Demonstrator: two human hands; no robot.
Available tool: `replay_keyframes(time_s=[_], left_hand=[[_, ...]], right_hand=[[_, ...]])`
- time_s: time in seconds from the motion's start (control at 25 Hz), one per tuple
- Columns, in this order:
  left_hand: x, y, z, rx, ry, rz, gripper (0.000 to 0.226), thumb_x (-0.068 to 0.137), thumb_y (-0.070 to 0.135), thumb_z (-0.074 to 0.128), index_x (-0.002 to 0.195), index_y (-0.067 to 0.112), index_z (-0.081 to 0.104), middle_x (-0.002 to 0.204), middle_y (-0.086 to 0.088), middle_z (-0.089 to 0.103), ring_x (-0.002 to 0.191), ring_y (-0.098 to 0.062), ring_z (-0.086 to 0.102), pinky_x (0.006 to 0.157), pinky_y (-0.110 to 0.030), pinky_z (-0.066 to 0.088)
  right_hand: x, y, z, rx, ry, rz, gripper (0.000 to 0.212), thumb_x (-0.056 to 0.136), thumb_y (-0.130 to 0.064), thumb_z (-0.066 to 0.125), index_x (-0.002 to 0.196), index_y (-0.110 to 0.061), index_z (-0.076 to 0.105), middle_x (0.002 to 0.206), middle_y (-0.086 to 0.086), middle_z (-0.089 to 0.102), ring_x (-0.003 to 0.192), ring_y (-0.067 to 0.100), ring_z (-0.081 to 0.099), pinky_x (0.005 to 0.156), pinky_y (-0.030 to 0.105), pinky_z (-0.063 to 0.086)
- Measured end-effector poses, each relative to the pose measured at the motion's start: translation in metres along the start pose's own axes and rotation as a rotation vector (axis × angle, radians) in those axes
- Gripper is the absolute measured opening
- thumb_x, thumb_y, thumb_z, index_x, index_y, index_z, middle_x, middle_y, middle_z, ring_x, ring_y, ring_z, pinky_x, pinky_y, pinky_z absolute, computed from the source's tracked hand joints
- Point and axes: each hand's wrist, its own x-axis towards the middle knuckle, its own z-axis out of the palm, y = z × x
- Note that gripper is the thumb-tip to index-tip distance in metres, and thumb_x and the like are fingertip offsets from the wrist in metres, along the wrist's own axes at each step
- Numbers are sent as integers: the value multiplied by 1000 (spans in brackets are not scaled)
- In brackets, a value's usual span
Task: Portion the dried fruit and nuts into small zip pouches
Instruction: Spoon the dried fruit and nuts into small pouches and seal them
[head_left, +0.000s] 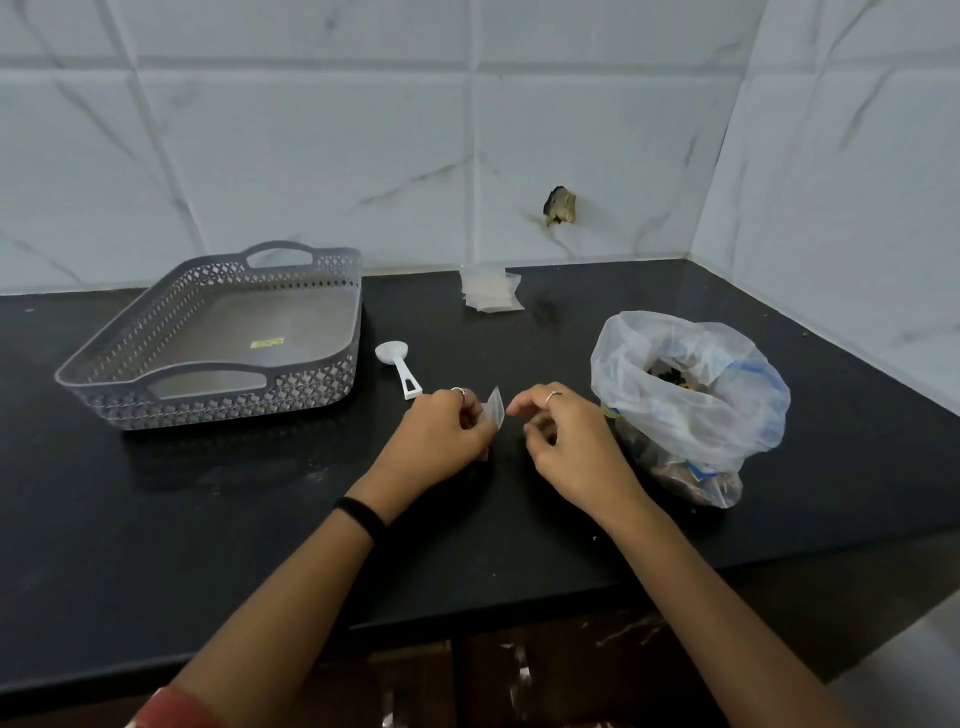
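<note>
Here, at the centre of the frame, our left hand (447, 426) pinches a small zip pouch (493, 410), held upright on edge. Our right hand (558, 431), fingers loosely curled and holding nothing, hovers just right of it (nearer the bag of dried fruit and nuts (691, 395), farther from the white scoop (399, 366)).

Home kitchen corner. Polished black stone countertop (218, 525) meets white marble-veined wall tiles (322, 171) on two sides, with dark wooden cabinet fronts (561, 670) below. Grey perforated plastic tray with handles (93, 371) and white plastic measuring scoop (397, 361) lie on top.
</note>
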Motion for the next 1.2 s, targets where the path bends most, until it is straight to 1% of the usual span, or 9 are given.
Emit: replay_keyframes(time_s=[0.12, 0.24, 0.4, 0.56, 0.64, 0.84, 1.0, 1.08, 1.2], left_hand=[[-3, 0, -7, -160, -40, 36, 19, 91, 22, 61, 76, 11, 65, 68, 2, 61, 64, -7, 56, 65, -21, 45], [-5, 3, -6, -228, -2, 75, 20, 89, 21, 63, 78, 5, 66, 71, -9, 65, 62, -9, 56, 65, -24, 47], [-9, 8, -7, -153, 194, 112, 10, 87, 15, 62, 81, 8, 66, 72, -1, 67, 66, -12, 63, 63, -20, 51], [-10, 10, -9, -4, 543, 222, 8, 86, 15, 63, 80, 11, 62, 75, 3, 60, 62, -12, 58, 60, -29, 52], [-10, 10, -6, 64, 589, 265, 7, 86, 16, 64, 81, 11, 61, 78, 2, 58, 61, -12, 56, 58, -34, 53], [-11, 8, -2, -48, 408, 295, 5, 87, 17, 63, 86, 13, 63, 81, 5, 61, 68, -10, 60, 65, -30, 55], [-12, 8, -7, -148, 430, 258, 8, 86, 16, 64, 93, 19, 61, 84, 9, 63, 76, -5, 61, 66, -13, 47], [-11, 5, -10, -233, 297, 336, 29, 84, 27, 60, 113, 20, 60, 108, 10, 64, 101, -1, 60, 84, -10, 43], [-8, 1, -18, -337, -72, 356, 70, 79, 54, 57, 142, 31, 39, 145, 20, 42, 134, 10, 34, 104, -2, 25]], right_hand=[[-3, -1, 1, -32, -42, -116, 34, 86, -1, 57, 107, -27, 61, 106, -10, 48, 77, 3, 56, 76, 22, 50], [-3, -2, 3, -65, 8, -175, 26, 87, -10, 61, 106, -28, 60, 105, -11, 47, 81, 7, 55, 74, 33, 53], [-6, -4, 0, -177, 127, -194, 8, 90, -15, 59, 95, -21, 60, 98, -6, 51, 82, 12, 54, 67, 35, 53], [-7, -11, 2, -374, 168, -244, 11, 89, -11, 56, 95, -20, 57, 93, -3, 52, 80, 15, 53, 57, 29, 48], [-8, -13, 4, -413, 175, -253, 10, 87, -14, 58, 96, -19, 58, 92, -3, 54, 78, 15, 54, 57, 23, 43], [-8, -7, 4, -351, 95, -197, 17, 91, -21, 55, 107, -23, 57, 111, -6, 50, 92, 12, 53, 64, 23, 43], [-6, -5, 4, -183, 146, -181, 11, 89, -9, 53, 94, -17, 58, 98, -9, 52, 80, 12, 55, 65, 31, 50], [-7, -5, 2, -52, 139, -180, 11, 86, -4, 56, 89, -15, 58, 93, -9, 54, 78, 10, 56, 69, 31, 50], [-9, -5, -4, 114, 119, -191, 11, 82, -1, 61, 87, -10, 58, 87, -4, 57, 80, 11, 57, 70, 26, 50]])
